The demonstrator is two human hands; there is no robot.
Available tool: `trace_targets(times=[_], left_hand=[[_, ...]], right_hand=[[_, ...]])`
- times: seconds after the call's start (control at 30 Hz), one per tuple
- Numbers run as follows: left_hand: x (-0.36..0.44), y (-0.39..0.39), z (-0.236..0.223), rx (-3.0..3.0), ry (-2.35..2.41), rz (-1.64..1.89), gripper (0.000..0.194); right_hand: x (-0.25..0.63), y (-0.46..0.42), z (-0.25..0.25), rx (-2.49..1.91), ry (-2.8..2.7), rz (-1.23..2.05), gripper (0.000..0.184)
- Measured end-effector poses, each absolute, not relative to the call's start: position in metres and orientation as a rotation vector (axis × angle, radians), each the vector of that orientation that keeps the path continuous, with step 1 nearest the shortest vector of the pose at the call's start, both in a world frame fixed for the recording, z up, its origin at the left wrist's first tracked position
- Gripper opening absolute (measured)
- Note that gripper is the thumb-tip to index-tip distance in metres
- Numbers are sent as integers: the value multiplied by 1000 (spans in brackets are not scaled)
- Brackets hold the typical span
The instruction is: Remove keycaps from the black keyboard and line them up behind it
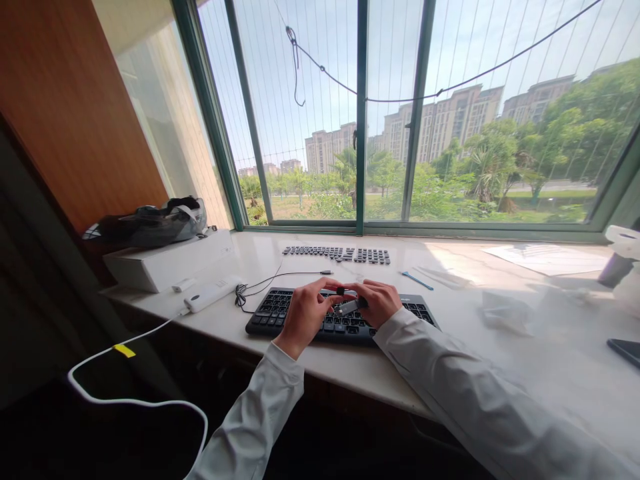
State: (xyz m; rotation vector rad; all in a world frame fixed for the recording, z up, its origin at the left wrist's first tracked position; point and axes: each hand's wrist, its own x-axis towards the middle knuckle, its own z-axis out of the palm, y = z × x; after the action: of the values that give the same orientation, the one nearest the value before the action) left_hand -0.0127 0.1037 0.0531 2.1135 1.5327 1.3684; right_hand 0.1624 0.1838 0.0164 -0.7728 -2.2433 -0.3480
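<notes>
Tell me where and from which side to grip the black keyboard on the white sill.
Grip the flat black keyboard by its short left end, coming in from the left: that end is bare, while both hands, left hand and right hand, cover the middle.

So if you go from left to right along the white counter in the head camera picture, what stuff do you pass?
Dark bag on a white box → white adapter → black keyboard with the left hand and right hand over it → blue pen → sheet of paper → dark phone at the edge.

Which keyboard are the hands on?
The near black keyboard, under both hands. The other keys lie back by the window, untouched.
</notes>
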Motion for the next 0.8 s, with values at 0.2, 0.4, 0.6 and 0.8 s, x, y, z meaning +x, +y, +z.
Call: trace_targets(times=[0.2, 0.4, 0.6, 0.8], left_hand=[[-12, 105, 51, 2174, 1613, 1385, 17], [-24, 108, 55, 2317, 1615, 1259, 12], [-32, 114, 62, 2519, 1635, 1114, 8], [-25, 117, 68, 2449, 1619, 1103, 9]], right_hand=[[164, 185, 17, -712, -2239, -382, 48], [162, 185, 15, -650, -2241, -384, 29], [160, 185, 14, -666, -2245, -387, 16], [160, 185, 16, -775, -2267, -350, 17]])
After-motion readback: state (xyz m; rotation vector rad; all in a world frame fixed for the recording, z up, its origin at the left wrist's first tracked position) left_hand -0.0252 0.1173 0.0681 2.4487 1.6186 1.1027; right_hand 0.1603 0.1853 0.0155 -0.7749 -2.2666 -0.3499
